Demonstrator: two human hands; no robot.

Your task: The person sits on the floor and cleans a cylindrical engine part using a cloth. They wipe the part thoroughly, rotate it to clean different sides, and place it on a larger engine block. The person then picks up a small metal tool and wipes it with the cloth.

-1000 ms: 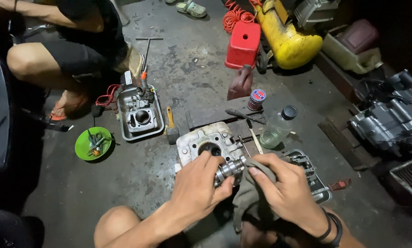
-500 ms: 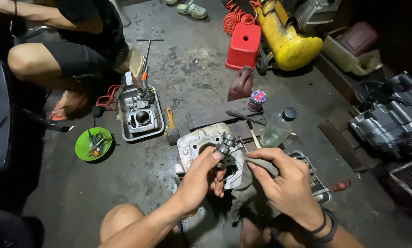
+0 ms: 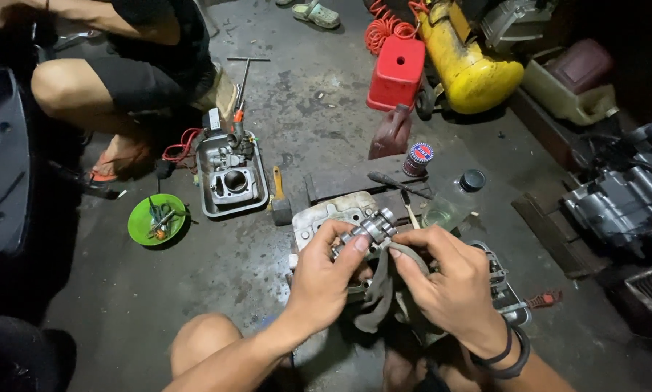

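Underfoot, a stained, oily concrete floor (image 3: 318, 109) serves as the workbench, dimly lit toward the right edge. A metal tray (image 3: 204, 190) holding a cylinder block (image 3: 233, 181) sits at the left, with a green bowl (image 3: 138, 226) of small parts beside it and a hammer (image 3: 278, 197) just to the tray's right. Farther back stand a red stool (image 3: 397, 72) and a yellow air tank (image 3: 470, 69); an engine (image 3: 620, 199) lies at the right. Another person (image 3: 115, 58) squats at the upper left.

Low in the middle, the left hand (image 3: 322, 279) pinches a small metal camshaft-like part (image 3: 368, 231) between thumb and fingers, holding it just above a pale engine casing (image 3: 324, 214). The right hand (image 3: 453, 283), fingers curled, grips a grey rag (image 3: 384, 287) that touches the part's right end and hangs down between the hands.

Compared with half a second ago, the part sits more level and the rag is drawn closer against it; both hands remain over the casing.
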